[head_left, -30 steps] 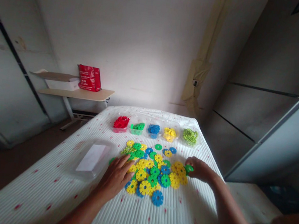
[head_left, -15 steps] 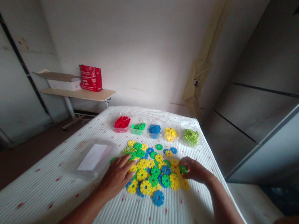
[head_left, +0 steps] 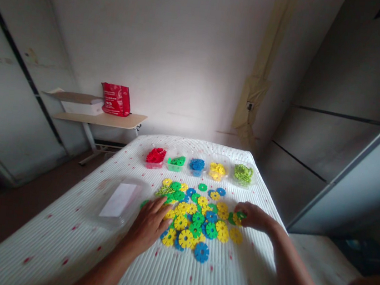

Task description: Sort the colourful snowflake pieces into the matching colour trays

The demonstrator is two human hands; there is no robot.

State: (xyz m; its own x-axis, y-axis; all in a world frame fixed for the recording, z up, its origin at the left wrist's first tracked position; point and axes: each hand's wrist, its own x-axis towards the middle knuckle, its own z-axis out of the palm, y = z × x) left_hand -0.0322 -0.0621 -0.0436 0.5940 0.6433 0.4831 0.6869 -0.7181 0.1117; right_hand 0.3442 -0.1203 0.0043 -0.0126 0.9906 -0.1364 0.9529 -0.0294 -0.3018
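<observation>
My right hand [head_left: 252, 215] is pinching a green disc [head_left: 242, 215] in its curled fingers at the right edge of the pile [head_left: 198, 217]; a yellow disc [head_left: 237, 220] is showing right beside it, and my fingers are partly hiding the green one; my left hand [head_left: 148, 222] is resting palm down at the pile's left edge, its fingers loosely spread and gripping nothing I can see, and it is covering some discs there.

The pile is lying between my hands on the white cloth [head_left: 174, 278], its discs overlapping; lime pieces [head_left: 165, 190] are sitting at its far left; beyond, in a row, the red tub [head_left: 153, 166], green tub [head_left: 174, 168], blue tub [head_left: 196, 173], yellow tub [head_left: 216, 178] and lime tub [head_left: 242, 183] are standing, each holding its own colour; the pile is stretching between me and most of that row.

Left of my left hand a clear box [head_left: 112, 223] is lying, a white paper [head_left: 119, 201] showing in or under it; farther off, a desk [head_left: 127, 120] is bearing a white carton [head_left: 82, 108] and a red bag [head_left: 115, 100]; a cabinet [head_left: 307, 165] is rising on my right.
</observation>
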